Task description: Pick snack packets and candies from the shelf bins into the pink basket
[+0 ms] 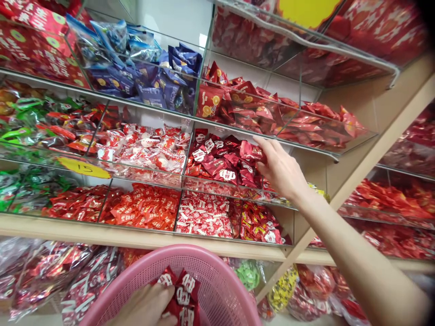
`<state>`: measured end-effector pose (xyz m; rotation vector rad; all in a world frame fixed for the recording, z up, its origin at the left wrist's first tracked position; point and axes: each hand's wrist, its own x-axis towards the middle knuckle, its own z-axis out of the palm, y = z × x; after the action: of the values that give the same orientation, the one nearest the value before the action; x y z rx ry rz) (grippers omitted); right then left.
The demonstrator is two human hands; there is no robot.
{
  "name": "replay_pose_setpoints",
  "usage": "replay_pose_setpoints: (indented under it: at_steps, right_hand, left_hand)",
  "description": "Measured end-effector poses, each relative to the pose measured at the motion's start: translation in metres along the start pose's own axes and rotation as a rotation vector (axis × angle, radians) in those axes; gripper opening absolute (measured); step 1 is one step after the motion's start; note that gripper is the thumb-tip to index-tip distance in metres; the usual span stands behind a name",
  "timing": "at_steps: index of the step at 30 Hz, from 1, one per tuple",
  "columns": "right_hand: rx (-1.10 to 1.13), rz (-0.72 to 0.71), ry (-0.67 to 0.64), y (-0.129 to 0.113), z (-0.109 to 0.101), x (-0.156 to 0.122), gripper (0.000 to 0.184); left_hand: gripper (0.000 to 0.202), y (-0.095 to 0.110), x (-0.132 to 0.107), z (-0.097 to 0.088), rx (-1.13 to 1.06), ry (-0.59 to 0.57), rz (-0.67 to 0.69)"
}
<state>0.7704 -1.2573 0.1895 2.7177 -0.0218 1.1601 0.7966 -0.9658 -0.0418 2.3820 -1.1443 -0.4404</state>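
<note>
My right hand point(283, 170) reaches into a shelf compartment, its thumb and fingers closed on a shiny red candy packet point(250, 151). Beneath and left of it lie dark red candy packets point(220, 165) with white lettering, filling that compartment. Low in front, a pink plastic basket point(222, 276) with a mesh wall stands below the shelf. My left hand point(144, 305), slightly blurred, is inside the basket, fingers curled against several dark red packets point(183, 296) with white lettering. Part of the left hand is cut off by the lower frame edge.
Clear shelf fronts point(142, 174) and thin dividers separate compartments of wrapped sweets. Blue packets point(159, 77) and red orange-print packets point(210, 99) sit above. A wooden upright point(353, 181) slants beside my right forearm. Bagged sweets point(50, 271) lie under the wooden ledge point(68, 233).
</note>
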Motion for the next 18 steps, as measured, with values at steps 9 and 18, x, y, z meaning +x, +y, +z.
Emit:
replay_pose_setpoints:
  at_steps: [9, 18]
  right_hand:
    - [1.794, 0.597, -0.188, -0.076, 0.020, -0.088, 0.036]
    - [2.205, 0.860, -0.363, -0.116, 0.053, -0.132, 0.023]
  left_hand:
    - [0.022, 0.060, 0.027, -0.066, -0.346, 0.293, 0.218]
    - [0.037, 0.087, 0.034, -0.082, -1.120, 0.185, 0.173]
